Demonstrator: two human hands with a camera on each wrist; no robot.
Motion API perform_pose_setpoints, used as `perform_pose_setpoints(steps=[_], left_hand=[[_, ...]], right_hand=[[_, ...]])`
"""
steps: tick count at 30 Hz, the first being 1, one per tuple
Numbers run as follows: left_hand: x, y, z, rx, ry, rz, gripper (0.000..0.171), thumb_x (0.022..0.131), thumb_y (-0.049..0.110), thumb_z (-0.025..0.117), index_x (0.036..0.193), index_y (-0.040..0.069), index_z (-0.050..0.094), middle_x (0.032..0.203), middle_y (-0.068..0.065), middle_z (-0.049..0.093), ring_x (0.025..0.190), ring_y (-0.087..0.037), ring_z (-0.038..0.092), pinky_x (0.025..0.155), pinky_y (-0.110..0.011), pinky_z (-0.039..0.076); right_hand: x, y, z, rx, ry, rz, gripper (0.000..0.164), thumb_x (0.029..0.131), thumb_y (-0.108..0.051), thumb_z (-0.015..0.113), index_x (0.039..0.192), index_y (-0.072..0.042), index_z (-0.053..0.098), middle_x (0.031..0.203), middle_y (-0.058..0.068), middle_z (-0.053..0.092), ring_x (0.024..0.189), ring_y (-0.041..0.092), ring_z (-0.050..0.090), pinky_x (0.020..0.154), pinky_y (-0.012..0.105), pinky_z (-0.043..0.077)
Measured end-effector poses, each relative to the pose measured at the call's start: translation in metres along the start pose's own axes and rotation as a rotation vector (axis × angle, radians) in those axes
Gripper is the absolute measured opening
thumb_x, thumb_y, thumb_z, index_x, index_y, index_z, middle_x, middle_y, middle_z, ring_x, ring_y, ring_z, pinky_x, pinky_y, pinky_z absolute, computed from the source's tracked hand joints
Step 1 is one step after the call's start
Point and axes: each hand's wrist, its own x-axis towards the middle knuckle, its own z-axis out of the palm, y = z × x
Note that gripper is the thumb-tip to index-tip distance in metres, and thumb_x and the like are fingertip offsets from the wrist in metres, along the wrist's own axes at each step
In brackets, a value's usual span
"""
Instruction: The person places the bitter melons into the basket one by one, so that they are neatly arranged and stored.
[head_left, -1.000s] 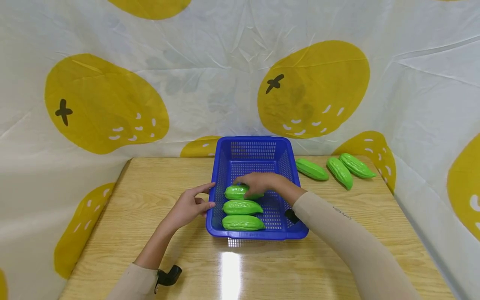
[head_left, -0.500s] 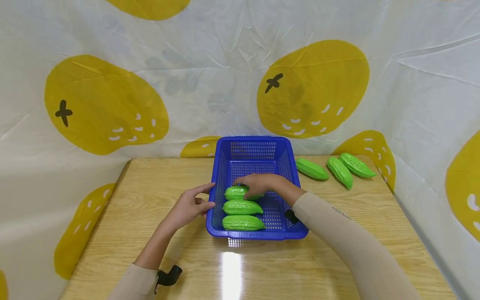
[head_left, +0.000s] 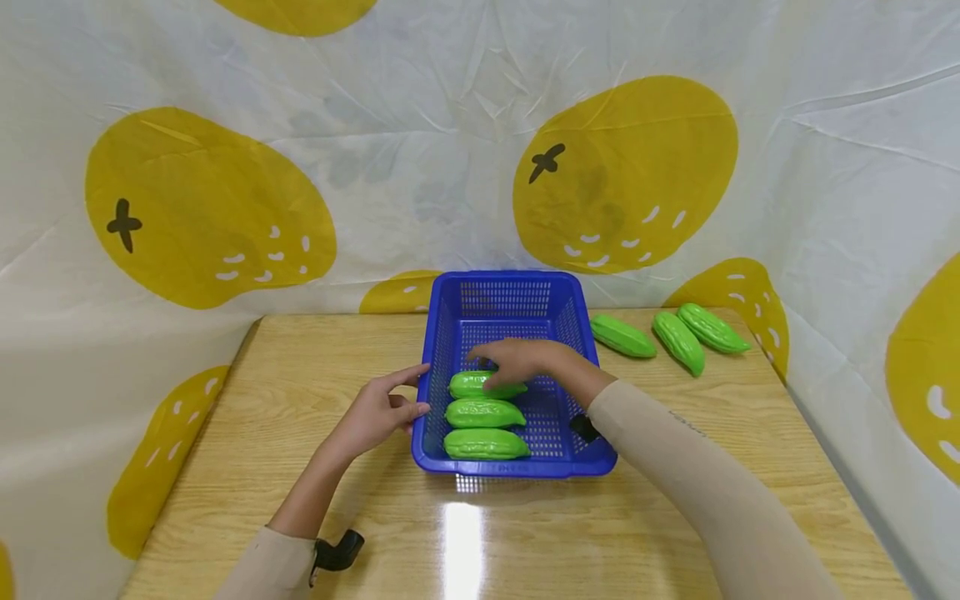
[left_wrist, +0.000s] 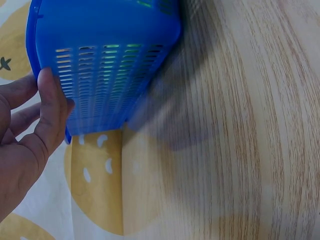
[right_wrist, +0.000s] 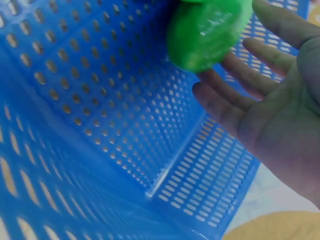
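A blue plastic basket (head_left: pixel 517 468) stands on the table with three green bitter melons in its near half, lying crosswise in a column: a near one (head_left: pixel 486 444), a middle one (head_left: pixel 483 413) and a far one (head_left: pixel 468 384). My left hand (head_left: pixel 378 414) pinches the basket's left rim; the left wrist view shows thumb and fingers at that rim (left_wrist: pixel 34 37). Over the far melon is my right hand (head_left: pixel 517 362), partly covering it. In the right wrist view its fingers (right_wrist: pixel 250 80) are spread and loosely extended beside a melon (right_wrist: pixel 205 40), not wrapped round it.
Three more bitter melons lie right of the basket: one close to its wall (head_left: pixel 624 337), and a pair, one (head_left: pixel 678 342) beside the other (head_left: pixel 712 328), near the far right corner. A patterned cloth (head_left: pixel 420 192) hangs behind the wooden table (head_left: pixel 337 350).
My right hand has lifted slightly and its fingers have loosened, showing more of the far melon. My left hand stays on the rim, and the basket has not moved.
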Motion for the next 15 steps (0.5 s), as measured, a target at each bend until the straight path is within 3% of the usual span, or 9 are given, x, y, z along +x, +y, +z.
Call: perform_pose_setpoints(steps=[7, 15], left_hand=[[-0.001, 0.000, -0.001, 0.006, -0.004, -0.001, 0.061, 0.097, 0.004, 0.071, 0.154, 0.007, 0.048, 0.134, -0.024, 0.058, 0.069, -0.019, 0.067, 0.060, -0.026, 0.060], [-0.001, 0.001, -0.001, 0.001, 0.002, -0.010, 0.061, 0.097, 0.004, 0.071, 0.154, 0.007, 0.049, 0.134, -0.025, 0.057, 0.070, -0.024, 0.067, 0.059, -0.026, 0.059]], right_hand=[[-0.015, -0.007, -0.023, 0.043, 0.047, -0.025, 0.065, 0.104, -0.026, 0.065, 0.160, -0.012, 0.036, 0.154, 0.018, 0.051, 0.142, 0.036, 0.050, 0.117, 0.049, 0.045], [-0.038, -0.009, -0.050, 0.065, 0.164, -0.016, 0.061, 0.103, -0.030, 0.065, 0.158, -0.017, 0.040, 0.152, 0.012, 0.053, 0.139, 0.036, 0.053, 0.112, 0.050, 0.050]])
